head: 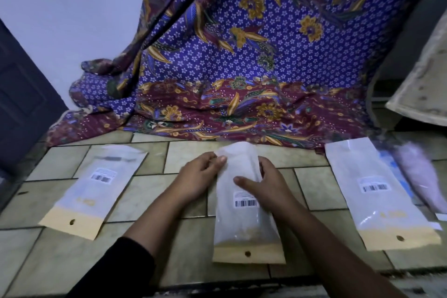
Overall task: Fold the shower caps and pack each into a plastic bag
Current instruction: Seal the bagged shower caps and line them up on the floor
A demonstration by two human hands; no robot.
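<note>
Frosted plastic bag with yellow header card (244,208) lies at centre on the tiled floor (145,196), seemingly filled; left hand (200,176) pinches its top-left edge, right hand (266,186) curls round its right edge; second bag (94,189) at nine o'clock, third bag (377,196) at three; blurred pastel shower caps (416,174) beyond it probably remain unpacked.

The left hand (200,176) and right hand (268,189) grip the middle plastic bag (242,225) on the tiled floor (150,191).

Purple-and-maroon floral batik cloth (242,68) drapes onto back of beige tiled counter (145,191), dark panelled door (21,104) left, white wall (72,7) behind, stained pale board (423,87) right.
</note>
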